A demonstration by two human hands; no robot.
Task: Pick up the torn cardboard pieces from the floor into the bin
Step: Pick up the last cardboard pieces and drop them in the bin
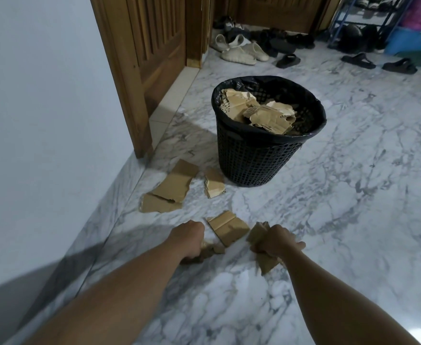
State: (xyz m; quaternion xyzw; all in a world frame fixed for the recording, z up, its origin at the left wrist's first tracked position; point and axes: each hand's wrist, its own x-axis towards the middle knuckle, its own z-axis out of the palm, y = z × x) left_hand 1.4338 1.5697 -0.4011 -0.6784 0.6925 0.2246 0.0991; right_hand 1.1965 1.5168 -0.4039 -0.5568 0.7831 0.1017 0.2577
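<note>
Our right hand is curled tight round a crumpled cardboard piece, which sticks out beyond the fist on both sides. Our left hand grips a smaller scrap low at the marble floor; only its torn edge shows beside the fist. Between the two hands a creased piece lies flat. Three more pieces lie beside the black bin, which holds torn cardboard. Both hands' fingers are turned under, out of our sight.
</note>
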